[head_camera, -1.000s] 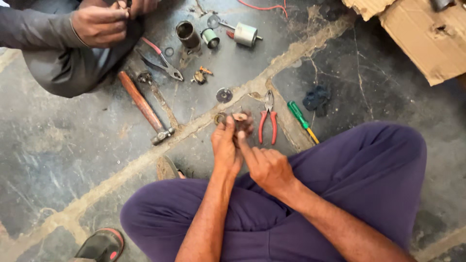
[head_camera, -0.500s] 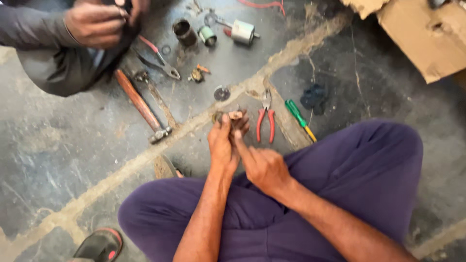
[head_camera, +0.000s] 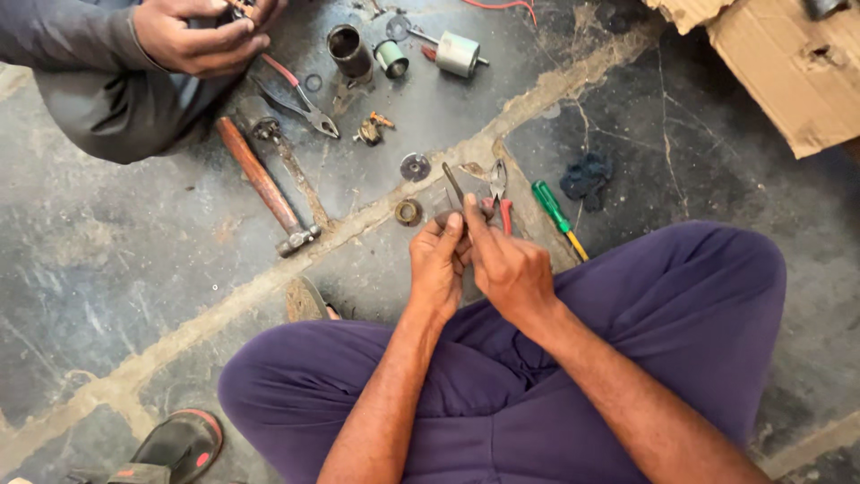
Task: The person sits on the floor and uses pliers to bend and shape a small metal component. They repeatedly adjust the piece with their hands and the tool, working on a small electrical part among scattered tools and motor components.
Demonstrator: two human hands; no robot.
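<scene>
Metal part [head_camera: 445, 204] pinched between left hand [head_camera: 436, 266]; right hand [head_camera: 509, 269]

Hammer [head_camera: 264, 186], green screwdriver [head_camera: 555, 212] — torn cardboard box [head_camera: 788, 67]

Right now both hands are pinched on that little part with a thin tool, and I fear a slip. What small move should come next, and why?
Probably tighten the left hand's grip on the small part before pressing further. The right hand holds a thin dark tool angled up from it, in the air above the floor, with nothing bracing underneath.
</scene>
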